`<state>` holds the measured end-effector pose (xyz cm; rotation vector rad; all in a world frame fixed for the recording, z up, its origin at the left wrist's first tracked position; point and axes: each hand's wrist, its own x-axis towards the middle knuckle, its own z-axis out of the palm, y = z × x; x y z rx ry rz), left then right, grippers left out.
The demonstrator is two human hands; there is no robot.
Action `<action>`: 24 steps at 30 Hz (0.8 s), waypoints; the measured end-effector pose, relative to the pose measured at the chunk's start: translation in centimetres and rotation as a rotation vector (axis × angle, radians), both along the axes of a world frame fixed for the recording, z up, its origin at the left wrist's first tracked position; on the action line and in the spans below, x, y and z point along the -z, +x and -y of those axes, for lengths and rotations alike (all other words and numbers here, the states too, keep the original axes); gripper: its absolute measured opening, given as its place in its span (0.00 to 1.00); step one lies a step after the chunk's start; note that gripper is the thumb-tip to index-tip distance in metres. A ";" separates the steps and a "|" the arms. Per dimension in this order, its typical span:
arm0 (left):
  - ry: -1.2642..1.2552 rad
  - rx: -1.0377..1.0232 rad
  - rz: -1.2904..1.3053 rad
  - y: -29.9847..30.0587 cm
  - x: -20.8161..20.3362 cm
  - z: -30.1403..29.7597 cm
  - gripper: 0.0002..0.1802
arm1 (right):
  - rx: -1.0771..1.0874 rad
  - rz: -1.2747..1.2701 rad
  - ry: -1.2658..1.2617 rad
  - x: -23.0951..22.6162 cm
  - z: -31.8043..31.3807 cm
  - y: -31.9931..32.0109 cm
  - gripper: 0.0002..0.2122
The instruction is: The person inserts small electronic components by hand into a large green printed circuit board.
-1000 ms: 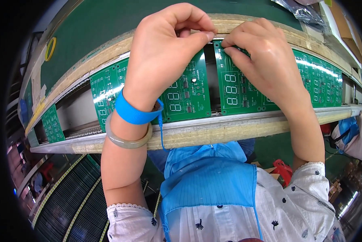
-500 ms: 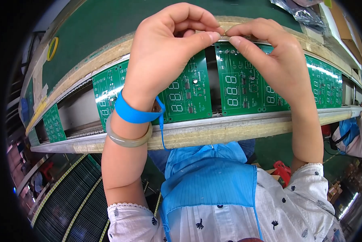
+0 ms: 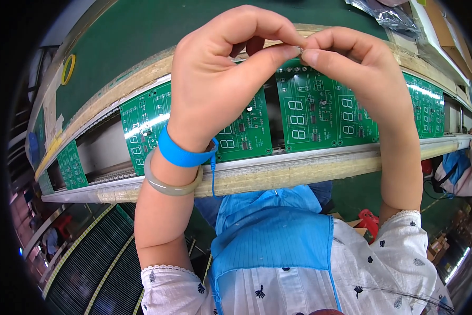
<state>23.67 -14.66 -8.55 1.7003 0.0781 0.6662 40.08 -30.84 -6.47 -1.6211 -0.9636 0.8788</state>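
My left hand (image 3: 230,68) and my right hand (image 3: 354,63) meet fingertip to fingertip above the far edge of a green circuit board (image 3: 330,118). Both thumbs and forefingers are pinched together around a tiny part, too small and covered to name. A blue strap (image 3: 180,149) with a cord and a pale bangle (image 3: 173,186) ring my left wrist. Behind my left hand lies another green circuit board (image 3: 254,131), partly hidden by it. The boards carry white digit outlines and small dark components, and sit between two rails.
The near rail (image 3: 299,165) runs across in front of me, taped along its edge. More boards lie along the line, such as one at left (image 3: 72,165). A yellow ring (image 3: 68,69) rests on the green surface beyond. A clear plastic bag (image 3: 385,16) lies far right. Another person's sleeve (image 3: 469,176) shows at right.
Both hands have shifted slightly right, their fingertips now closer together. The nearby boards have slid a little to the left in view.
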 end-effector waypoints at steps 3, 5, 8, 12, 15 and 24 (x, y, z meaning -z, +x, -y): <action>-0.023 -0.021 0.002 0.0 -0.6 0.4 0.10 | -0.025 -0.001 0.023 -0.2 0.0 0.3 0.07; 0.137 -0.057 -0.142 0.0 -1.1 0.4 0.09 | -0.030 0.017 0.024 -0.2 0.1 0.3 0.07; 0.122 -0.055 -0.145 -0.2 -0.9 0.3 0.08 | -0.035 0.021 -0.031 -0.8 -0.1 0.2 0.08; 0.217 -0.137 -0.253 -0.2 -0.8 0.4 0.07 | 0.055 0.120 0.031 0.3 -0.2 0.4 0.10; 0.585 -0.208 -0.236 -0.2 0.3 0.4 0.07 | 0.105 0.149 0.057 0.6 0.1 1.3 0.12; 0.713 -0.281 -0.323 0.2 0.7 1.0 0.03 | 0.154 0.063 -0.042 -1.1 -0.2 0.3 0.08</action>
